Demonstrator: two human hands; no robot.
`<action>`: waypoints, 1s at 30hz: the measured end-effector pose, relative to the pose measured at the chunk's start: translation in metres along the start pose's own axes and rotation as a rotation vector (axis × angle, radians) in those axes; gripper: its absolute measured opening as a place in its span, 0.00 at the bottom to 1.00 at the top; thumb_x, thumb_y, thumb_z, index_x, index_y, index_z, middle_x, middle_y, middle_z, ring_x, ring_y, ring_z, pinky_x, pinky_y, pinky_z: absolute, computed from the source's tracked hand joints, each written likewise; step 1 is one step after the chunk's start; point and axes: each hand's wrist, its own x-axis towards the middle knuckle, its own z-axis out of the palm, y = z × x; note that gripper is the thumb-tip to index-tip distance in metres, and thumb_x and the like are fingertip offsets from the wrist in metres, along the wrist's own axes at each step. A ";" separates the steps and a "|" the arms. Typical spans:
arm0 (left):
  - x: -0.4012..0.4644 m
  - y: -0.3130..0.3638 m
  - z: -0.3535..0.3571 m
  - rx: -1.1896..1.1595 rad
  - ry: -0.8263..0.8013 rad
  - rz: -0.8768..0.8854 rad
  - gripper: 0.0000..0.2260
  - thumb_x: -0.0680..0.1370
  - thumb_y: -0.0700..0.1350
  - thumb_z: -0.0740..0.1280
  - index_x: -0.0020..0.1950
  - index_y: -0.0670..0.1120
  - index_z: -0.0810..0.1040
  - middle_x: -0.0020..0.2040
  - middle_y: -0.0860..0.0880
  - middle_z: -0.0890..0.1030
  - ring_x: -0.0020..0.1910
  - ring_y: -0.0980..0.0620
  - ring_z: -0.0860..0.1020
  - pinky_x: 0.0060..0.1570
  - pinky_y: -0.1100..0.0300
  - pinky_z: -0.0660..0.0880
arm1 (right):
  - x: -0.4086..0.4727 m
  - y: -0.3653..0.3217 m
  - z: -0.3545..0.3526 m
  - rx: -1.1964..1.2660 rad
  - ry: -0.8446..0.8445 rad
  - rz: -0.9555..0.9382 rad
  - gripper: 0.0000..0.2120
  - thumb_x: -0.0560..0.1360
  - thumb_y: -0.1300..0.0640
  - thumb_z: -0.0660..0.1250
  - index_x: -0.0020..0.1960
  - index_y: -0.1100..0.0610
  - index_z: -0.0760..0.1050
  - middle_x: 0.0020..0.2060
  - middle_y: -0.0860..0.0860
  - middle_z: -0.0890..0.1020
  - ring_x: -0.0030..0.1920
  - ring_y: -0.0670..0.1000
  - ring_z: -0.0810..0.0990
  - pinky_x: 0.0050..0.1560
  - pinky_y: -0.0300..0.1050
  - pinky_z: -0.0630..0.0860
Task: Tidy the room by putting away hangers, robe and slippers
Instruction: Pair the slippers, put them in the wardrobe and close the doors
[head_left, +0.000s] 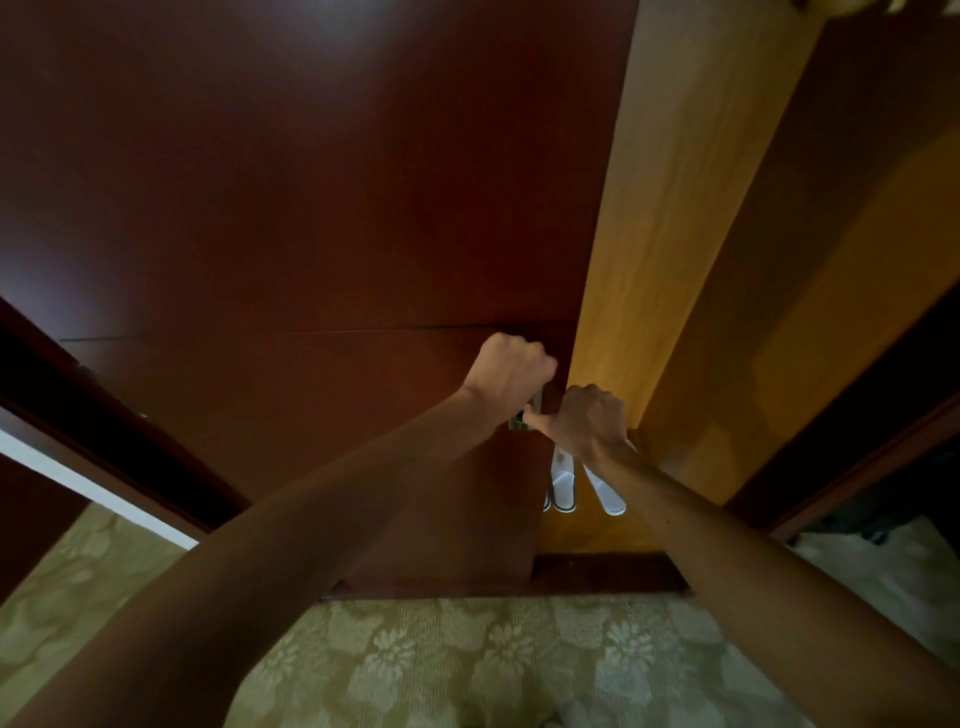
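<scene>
Gripping the wardrobe door handle (525, 415): left hand (511, 376); no writing.

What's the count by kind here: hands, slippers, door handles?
Hands: 2, left hand and right hand
White slippers: at least 2 in the wardrobe gap, partly hidden
Metal door handles: 1 visible
Total: 5

Two bare forearms, no sleeves visible; left grip (511, 376), right grip (592, 421) ungloved.
</scene>
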 end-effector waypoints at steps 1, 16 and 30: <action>0.004 0.006 -0.004 -0.012 -0.003 -0.011 0.05 0.81 0.39 0.65 0.54 0.47 0.78 0.45 0.49 0.78 0.47 0.49 0.82 0.39 0.57 0.71 | 0.000 0.007 -0.001 0.017 -0.004 0.007 0.35 0.69 0.22 0.59 0.30 0.55 0.71 0.27 0.49 0.74 0.30 0.50 0.75 0.32 0.41 0.69; -0.014 0.000 0.022 -0.206 0.122 -0.088 0.14 0.85 0.48 0.57 0.47 0.47 0.80 0.37 0.50 0.78 0.36 0.50 0.78 0.35 0.57 0.69 | -0.021 0.005 -0.006 -0.004 -0.119 -0.014 0.30 0.76 0.28 0.58 0.46 0.55 0.78 0.43 0.53 0.83 0.41 0.53 0.79 0.40 0.43 0.69; -0.278 -0.250 0.175 -0.390 0.045 -0.736 0.16 0.82 0.53 0.58 0.49 0.46 0.82 0.46 0.43 0.84 0.46 0.38 0.83 0.38 0.53 0.69 | -0.053 -0.378 0.009 0.168 -0.125 -0.386 0.18 0.79 0.40 0.65 0.49 0.54 0.83 0.46 0.51 0.85 0.49 0.55 0.84 0.51 0.49 0.79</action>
